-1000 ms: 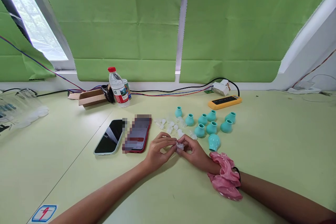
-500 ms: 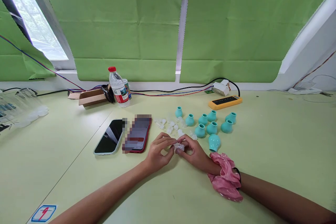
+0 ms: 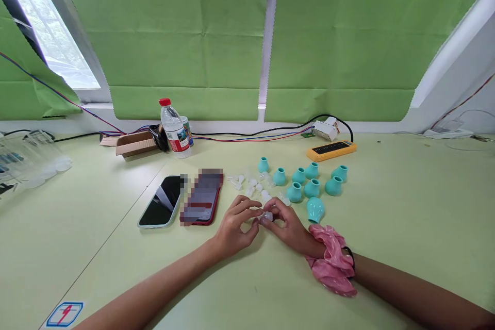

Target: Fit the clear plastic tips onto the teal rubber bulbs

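Note:
A small clear plastic piece [image 3: 267,216] is pinched between the thumb and fingers of my right hand [image 3: 288,227]. The fingertips of my left hand [image 3: 237,224] close on its left end; fingers partly cover the piece, so its exact shape is hard to see. Just beyond my hands lies a loose group of small white and clear plastic parts [image 3: 253,183]. To their right, several turquoise bulb-shaped pieces with open necks [image 3: 311,188] stand on the table, and one turquoise bulb [image 3: 316,210] lies on its side near my right wrist.
Two phones, one pale-edged [image 3: 162,202] and one red-cased [image 3: 203,198], lie left of my hands. Farther back are a red-capped bottle [image 3: 176,129], a cardboard tray [image 3: 135,144], cables and a yellow power strip [image 3: 331,150]. A clear plastic bag [image 3: 34,157] lies far left.
The clear piece and my right fingers have shifted very slightly right. My left fingertips have moved a little, with its thumb slightly lower. The other things stay in place.

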The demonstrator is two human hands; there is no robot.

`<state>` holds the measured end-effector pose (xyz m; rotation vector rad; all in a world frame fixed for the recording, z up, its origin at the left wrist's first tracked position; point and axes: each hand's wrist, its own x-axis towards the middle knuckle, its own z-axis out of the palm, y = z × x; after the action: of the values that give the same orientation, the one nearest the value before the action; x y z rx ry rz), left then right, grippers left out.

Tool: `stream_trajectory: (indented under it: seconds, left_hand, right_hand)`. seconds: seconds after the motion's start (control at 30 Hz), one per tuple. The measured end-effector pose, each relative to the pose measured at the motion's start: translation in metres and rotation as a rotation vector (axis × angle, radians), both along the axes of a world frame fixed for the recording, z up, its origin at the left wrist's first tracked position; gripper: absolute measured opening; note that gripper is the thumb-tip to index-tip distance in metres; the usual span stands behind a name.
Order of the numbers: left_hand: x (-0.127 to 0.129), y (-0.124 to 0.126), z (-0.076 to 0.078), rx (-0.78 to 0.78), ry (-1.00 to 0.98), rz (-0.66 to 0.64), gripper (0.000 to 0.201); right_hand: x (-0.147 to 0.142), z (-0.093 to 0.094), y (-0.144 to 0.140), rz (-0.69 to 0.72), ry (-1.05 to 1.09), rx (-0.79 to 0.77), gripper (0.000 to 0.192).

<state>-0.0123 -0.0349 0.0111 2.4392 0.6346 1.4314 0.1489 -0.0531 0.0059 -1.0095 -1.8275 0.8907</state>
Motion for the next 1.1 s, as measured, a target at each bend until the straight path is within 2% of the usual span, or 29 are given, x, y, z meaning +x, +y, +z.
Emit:
stream_trajectory:
  seconds: [0.2,0.37,0.43,0.6,0.77,0.9,1.1]
  left_hand:
    - [0.000,-0.007,0.006,-0.091,-0.014,-0.047,0.022]
    - [-0.003,-0.010,0.012,-0.395,-0.075,0.018,0.017]
    - [-0.004,-0.009,0.013,-0.457,-0.057,0.035,0.018]
    - [-0.003,-0.005,0.014,-0.434,0.077,0.023,0.022]
    - [-0.001,-0.005,0.013,-0.456,0.046,0.004,0.027]
    - [0.000,-0.007,0.012,-0.465,0.001,0.003,0.025]
    - [0.000,-0.005,0.008,-0.353,0.001,0.018,0.022]
  right_hand:
    - [0.001,-0.002,0.000,-0.014,-0.009,0.059,0.012]
    - [0.000,0.000,-0.004,-0.028,-0.072,0.136,0.011]
    - [0.000,0.000,-0.006,-0.049,-0.098,0.180,0.011]
    - [0.000,-0.003,-0.005,-0.045,-0.103,0.283,0.010]
    - [0.000,-0.006,0.001,-0.034,0.008,0.433,0.016]
    - [0.000,-0.002,0.001,-0.064,0.022,0.446,0.022]
    - [0.000,-0.002,0.002,-0.094,0.057,0.506,0.019]
